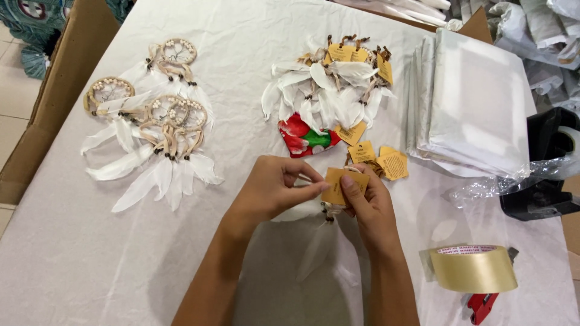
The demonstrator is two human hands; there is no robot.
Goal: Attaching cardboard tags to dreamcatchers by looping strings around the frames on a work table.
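Hands meeting near the middle of the worktop (72, 253), toward its near edge. Left hand (272, 187) with grip pressed together, thumb and forefinger pinching the left edge of a small tan paper tag (338, 184). Right hand (368, 202) pinching the same tag from its right side, thumb laid on the face of the card. Small dreamcatcher (329, 211) hanging just under the tag, mostly hidden by the hands, white feathers (314, 250) trailing toward the near edge between the forearms.

Loose tan tags (386, 162) just beyond the right hand. Red, white and green patterned pouch (305, 137) beyond both hands, touching a pile of tagged white-feather dreamcatchers (329, 81) toward the far edge. Second group of untagged beaded dreamcatchers (151, 115) spread out near the far left corner, well apart from the hands. Stack of clear plastic bags (474, 102) along the right edge. Roll of tan packing tape on a red-handled dispenser (474, 271) at the near right corner. Black tape dispenser (547, 163) at the right edge.
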